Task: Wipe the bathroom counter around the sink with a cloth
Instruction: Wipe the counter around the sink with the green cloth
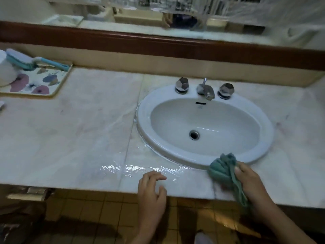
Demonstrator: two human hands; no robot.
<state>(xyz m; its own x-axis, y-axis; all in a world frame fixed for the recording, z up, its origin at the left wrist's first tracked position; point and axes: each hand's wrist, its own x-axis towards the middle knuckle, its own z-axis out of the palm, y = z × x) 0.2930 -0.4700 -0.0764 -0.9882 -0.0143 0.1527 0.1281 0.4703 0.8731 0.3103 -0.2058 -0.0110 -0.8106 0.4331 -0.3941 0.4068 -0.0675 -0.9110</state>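
Note:
A white oval sink (144,118) is set into a pale marble counter (79,129). My right hand (249,182) grips a bunched teal cloth (221,168) and presses it on the counter at the sink's front rim. My left hand (152,189) rests over the counter's front edge, left of the cloth, fingers loosely curled and holding nothing. A wet, shiny streak (140,169) runs along the counter in front of the sink and up its left side.
A chrome faucet (205,90) with two faceted knobs (182,85) (226,90) stands behind the basin. At the far left a floral tray (52,81) carries a scrub brush (26,60) and a white container (5,71). A mirror (158,13) runs along the wall.

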